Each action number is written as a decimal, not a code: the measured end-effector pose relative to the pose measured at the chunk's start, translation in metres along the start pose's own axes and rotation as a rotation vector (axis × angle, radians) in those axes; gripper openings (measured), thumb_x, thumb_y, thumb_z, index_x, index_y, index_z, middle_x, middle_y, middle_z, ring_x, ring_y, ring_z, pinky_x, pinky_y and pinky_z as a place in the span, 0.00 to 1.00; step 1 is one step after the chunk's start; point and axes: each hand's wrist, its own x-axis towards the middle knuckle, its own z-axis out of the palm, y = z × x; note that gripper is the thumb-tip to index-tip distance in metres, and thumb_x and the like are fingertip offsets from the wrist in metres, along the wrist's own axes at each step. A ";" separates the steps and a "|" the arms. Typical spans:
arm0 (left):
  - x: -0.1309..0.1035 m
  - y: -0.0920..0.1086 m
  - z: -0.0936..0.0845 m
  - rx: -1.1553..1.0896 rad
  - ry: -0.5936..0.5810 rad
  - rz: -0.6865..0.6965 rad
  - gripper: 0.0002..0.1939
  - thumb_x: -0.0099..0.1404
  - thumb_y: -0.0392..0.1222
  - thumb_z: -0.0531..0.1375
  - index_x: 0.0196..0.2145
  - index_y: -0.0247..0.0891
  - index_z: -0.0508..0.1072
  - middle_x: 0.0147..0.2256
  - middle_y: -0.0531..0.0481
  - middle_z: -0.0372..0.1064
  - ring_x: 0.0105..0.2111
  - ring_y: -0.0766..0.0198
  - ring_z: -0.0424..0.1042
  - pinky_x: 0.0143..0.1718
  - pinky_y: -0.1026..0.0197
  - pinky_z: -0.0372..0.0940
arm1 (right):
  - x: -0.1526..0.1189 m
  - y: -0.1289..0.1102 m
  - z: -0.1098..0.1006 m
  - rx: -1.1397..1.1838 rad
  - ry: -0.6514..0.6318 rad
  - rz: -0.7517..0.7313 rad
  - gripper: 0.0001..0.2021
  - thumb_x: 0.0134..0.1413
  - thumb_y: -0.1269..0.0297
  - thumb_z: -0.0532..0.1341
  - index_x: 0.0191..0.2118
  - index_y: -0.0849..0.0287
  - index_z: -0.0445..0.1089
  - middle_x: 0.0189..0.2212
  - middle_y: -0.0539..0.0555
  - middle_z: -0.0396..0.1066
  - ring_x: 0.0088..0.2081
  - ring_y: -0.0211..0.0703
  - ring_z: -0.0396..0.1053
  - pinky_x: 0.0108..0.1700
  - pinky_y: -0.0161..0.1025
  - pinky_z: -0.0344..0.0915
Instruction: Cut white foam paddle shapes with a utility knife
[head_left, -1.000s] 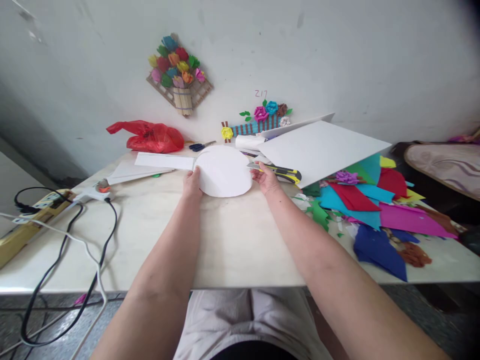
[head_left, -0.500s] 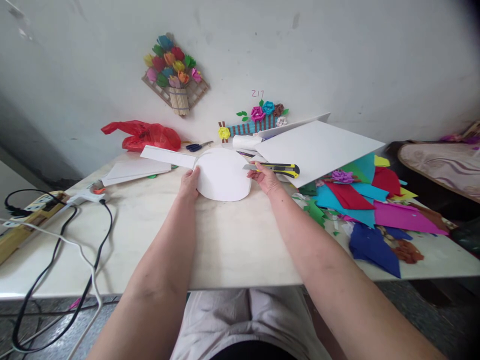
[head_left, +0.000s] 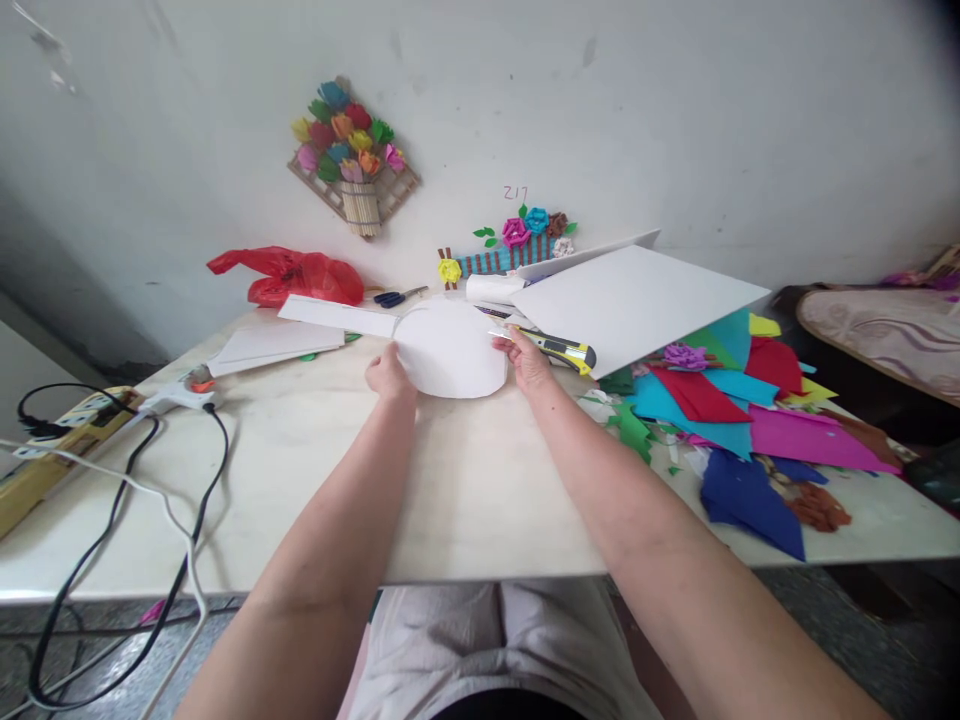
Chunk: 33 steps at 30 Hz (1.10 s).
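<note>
I have a white card (head_left: 450, 352) up in front of me, over the middle of the table (head_left: 495, 500), between my two hands. My left hand (head_left: 391, 372) pinches the left edge of its round part. The ends of those fingers are behind the card, so I cannot tell how they lie. My right hand (head_left: 526, 358) has its thumb and fingers closed around a yellow and black knife (head_left: 562, 349), right by the other side of the card. The blade (head_left: 498, 333) points left, at the right edge of the round part, but I cannot tell if it touches. I think I am at the step of holding the card and looking over its edge. The next move, I guess, calls for a firm left hand and a slow blade, kept well away from my fingers. The card might bend if I squeeze it. It is plain and white, like a big flat spoon: round at one end, with a long straight strip (head_left: 334, 314) that goes out to the left. Near the top left of the round part I see a thin curved line. It may be a second sheet, but I am not sure. The bottom edge looks smooth.
</note>
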 end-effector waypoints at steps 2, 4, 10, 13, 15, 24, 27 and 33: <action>-0.003 0.001 0.001 0.005 0.017 -0.013 0.11 0.52 0.38 0.66 0.23 0.39 0.65 0.24 0.55 0.64 0.28 0.67 0.68 0.29 0.64 0.64 | -0.001 0.000 -0.001 0.001 0.002 0.008 0.06 0.53 0.63 0.64 0.30 0.60 0.69 0.20 0.47 0.73 0.23 0.32 0.72 0.36 0.30 0.72; -0.001 0.003 0.001 -0.040 -0.043 -0.024 0.09 0.53 0.36 0.65 0.24 0.38 0.67 0.25 0.53 0.67 0.29 0.66 0.69 0.32 0.64 0.65 | -0.002 -0.001 -0.003 -0.036 -0.044 0.033 0.09 0.54 0.60 0.64 0.31 0.60 0.70 0.20 0.48 0.74 0.24 0.34 0.72 0.36 0.31 0.72; 0.018 0.009 -0.005 -0.086 -0.172 0.046 0.06 0.49 0.34 0.66 0.25 0.37 0.72 0.24 0.54 0.68 0.27 0.67 0.69 0.35 0.62 0.66 | -0.003 -0.007 -0.010 -0.153 -0.272 0.071 0.14 0.49 0.54 0.67 0.33 0.61 0.73 0.22 0.51 0.76 0.25 0.37 0.74 0.37 0.34 0.72; 0.025 0.008 -0.008 -0.062 -0.202 0.060 0.04 0.49 0.34 0.65 0.25 0.36 0.73 0.23 0.54 0.69 0.25 0.68 0.67 0.31 0.64 0.65 | -0.002 -0.010 -0.011 -0.172 -0.323 0.028 0.12 0.47 0.55 0.68 0.31 0.60 0.73 0.25 0.49 0.76 0.24 0.36 0.73 0.36 0.34 0.72; 0.028 0.008 -0.010 -0.054 -0.219 0.054 0.03 0.49 0.34 0.65 0.25 0.36 0.74 0.23 0.54 0.69 0.24 0.68 0.66 0.29 0.64 0.64 | -0.002 -0.012 -0.011 -0.165 -0.352 -0.001 0.12 0.46 0.56 0.69 0.31 0.60 0.73 0.26 0.48 0.76 0.24 0.36 0.73 0.36 0.35 0.72; 0.031 0.010 -0.010 0.020 -0.327 0.128 0.06 0.47 0.37 0.68 0.25 0.35 0.76 0.23 0.54 0.70 0.23 0.68 0.65 0.28 0.64 0.62 | -0.003 -0.024 -0.013 -0.148 -0.398 0.004 0.13 0.47 0.55 0.69 0.33 0.60 0.73 0.23 0.49 0.75 0.26 0.38 0.74 0.40 0.38 0.73; 0.027 0.014 -0.010 0.026 -0.358 0.120 0.05 0.48 0.36 0.67 0.25 0.34 0.75 0.22 0.54 0.69 0.22 0.69 0.65 0.27 0.65 0.61 | -0.003 -0.026 -0.015 -0.168 -0.450 0.010 0.15 0.45 0.54 0.70 0.33 0.60 0.73 0.23 0.49 0.75 0.26 0.38 0.74 0.38 0.37 0.73; 0.026 0.017 -0.007 -0.057 -0.353 0.014 0.13 0.53 0.48 0.67 0.27 0.35 0.72 0.23 0.53 0.68 0.22 0.68 0.65 0.26 0.65 0.60 | -0.003 -0.019 -0.016 -0.293 -0.483 0.057 0.17 0.37 0.55 0.73 0.31 0.62 0.75 0.25 0.51 0.76 0.25 0.38 0.74 0.35 0.36 0.72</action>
